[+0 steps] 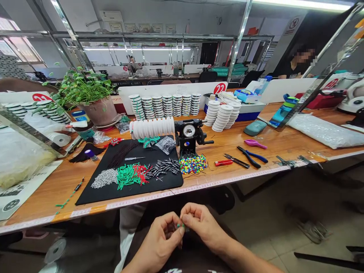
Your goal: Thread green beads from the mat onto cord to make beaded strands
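My left hand (159,240) and my right hand (207,226) meet above my lap, in front of the table edge. Fingers and thumbs of both are pinched together around a small green piece (179,226), mostly covered by the fingertips; its exact kind is too small to tell. On the black mat (166,184) beyond them lie heaps of silvery beads (104,179), green tubes (127,176), red tubes (141,173) and dark striped pieces (165,168). Multicoloured beads (193,165) are piled beside the mat.
A black winding machine (189,137) carries a row of white spools (153,128). Right of it lie a red lighter (223,163), scissors (236,160), blue-handled pliers (252,156) and a pink scoop (255,143). A potted plant (99,110) stands left. Another person (295,62) sits at far right.
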A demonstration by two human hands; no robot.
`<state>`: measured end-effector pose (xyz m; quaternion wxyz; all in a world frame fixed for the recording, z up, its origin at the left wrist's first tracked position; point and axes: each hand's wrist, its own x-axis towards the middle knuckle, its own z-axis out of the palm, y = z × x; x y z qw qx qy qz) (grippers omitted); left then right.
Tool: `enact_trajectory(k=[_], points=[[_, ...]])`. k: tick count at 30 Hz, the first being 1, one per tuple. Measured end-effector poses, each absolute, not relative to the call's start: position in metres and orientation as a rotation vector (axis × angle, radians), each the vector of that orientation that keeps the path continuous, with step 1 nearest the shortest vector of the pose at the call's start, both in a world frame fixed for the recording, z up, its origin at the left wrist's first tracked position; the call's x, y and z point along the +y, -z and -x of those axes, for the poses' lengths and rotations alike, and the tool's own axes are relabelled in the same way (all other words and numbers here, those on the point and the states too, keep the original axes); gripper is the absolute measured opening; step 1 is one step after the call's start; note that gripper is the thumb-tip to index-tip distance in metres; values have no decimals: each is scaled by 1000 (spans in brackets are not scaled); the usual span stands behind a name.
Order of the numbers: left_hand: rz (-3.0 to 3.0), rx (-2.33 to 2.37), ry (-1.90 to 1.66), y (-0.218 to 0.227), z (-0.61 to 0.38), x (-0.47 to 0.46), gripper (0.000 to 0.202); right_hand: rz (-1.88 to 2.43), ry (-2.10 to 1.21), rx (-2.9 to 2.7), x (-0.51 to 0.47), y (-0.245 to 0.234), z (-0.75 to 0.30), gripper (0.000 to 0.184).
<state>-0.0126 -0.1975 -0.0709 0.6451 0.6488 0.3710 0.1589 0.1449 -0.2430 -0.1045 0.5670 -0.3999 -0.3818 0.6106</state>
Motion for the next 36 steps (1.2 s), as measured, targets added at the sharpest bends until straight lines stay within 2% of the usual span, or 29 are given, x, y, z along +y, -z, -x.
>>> enact_trajectory(k=[3,10,14,16,20,23,26,29,33,36], points=[[-1575,889,-462,73,15,-197,31,1072,-1255,-923,-243,105,-141,49],[-1914,1008,-605,79,17,-196,21,1154,-1059,-959,-247,112,-136,43],[-1923,1043,-619,81,18,-193,21,1238,-959,-1176,-251,111,-138,26],[-1869,1060,-616,83,19,-192,21,1298,-782,-1359,-253,108,-140,17],[-1738,1049,-602,83,19,-192,28,1297,-326,-1651,-253,102,-142,19],[-1678,1015,-597,78,18,-193,34,1316,-131,-1742,-252,103,-141,16],[-1468,934,-594,69,29,-186,40,1412,-160,-1694,-251,110,-149,13],[-1211,881,-682,56,51,-174,44,1590,-342,-1516,-251,118,-174,11],[-1384,960,-735,48,63,-167,38,1688,-683,-1631,-258,108,-204,10],[-1730,1037,-600,51,48,-177,28,1515,-801,-1639,-263,85,-200,34]])
